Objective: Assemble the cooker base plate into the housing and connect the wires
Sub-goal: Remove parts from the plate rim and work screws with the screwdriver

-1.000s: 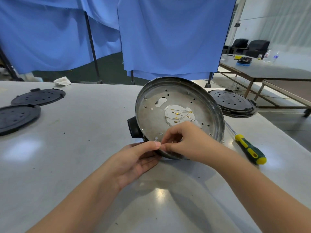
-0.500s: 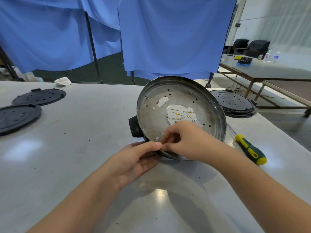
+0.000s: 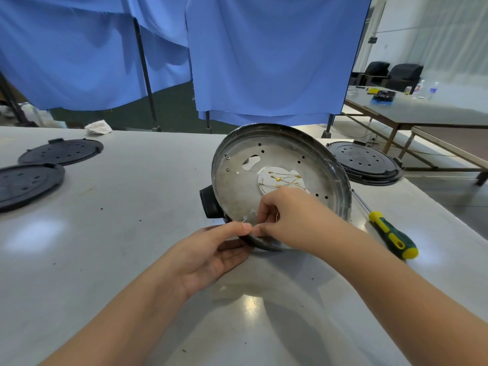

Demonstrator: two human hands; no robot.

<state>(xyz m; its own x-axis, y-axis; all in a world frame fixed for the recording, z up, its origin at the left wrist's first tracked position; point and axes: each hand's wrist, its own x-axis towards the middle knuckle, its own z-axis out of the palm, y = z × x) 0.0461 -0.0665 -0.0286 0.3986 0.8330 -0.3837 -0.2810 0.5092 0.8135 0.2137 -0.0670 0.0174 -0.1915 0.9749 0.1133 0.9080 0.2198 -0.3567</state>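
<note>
Cooker housing (image 3: 280, 180) tilted on edge on tabletop (image 3: 132, 233), metal base plate facing camera. Left hand (image 3: 211, 256) grips its lower rim, thumb on top. Right hand (image 3: 287, 216) pinches something small at rim, unclear what. Wires (image 3: 284, 179) at centre; screwdriver (image 3: 390, 233) just right.

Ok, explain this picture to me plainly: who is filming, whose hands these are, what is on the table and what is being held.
There is no machine here. A person wears a camera on the head, so you look down at their own two bare hands.

On the grey table the round metal cooker housing is tipped up toward the camera, with thin wires at its centre. The left hand grips its near rim. The right hand pinches something small at that rim; what it is cannot be made out.

A yellow-green screwdriver lies to the right, and black perforated discs lie on both sides.
</note>
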